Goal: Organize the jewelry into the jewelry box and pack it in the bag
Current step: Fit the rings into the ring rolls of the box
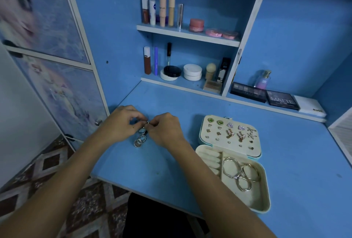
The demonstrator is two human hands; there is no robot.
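Both hands meet at far left of the blue counter (190, 108), over a small pile of silver finger rings (140, 139). Left hand (122, 123) and right hand (163, 129) have fingertips curled together, pinching one small silver ring (147, 122) between them; which hand truly bears it, cannot tell. The pile lies just near of the fingertips, touching the counter.

The open cream jewelry box (262, 199) sits well to the right, long axis running near-to-far, lid panel studded with earrings (230, 133). Its padded ring rolls (210, 158) are on the box's left side, silver hoops (241, 173) in the right compartment. The right hand is nearer the box, so likely it carries the ring rightward and nearward to the rolls. No bag seen.
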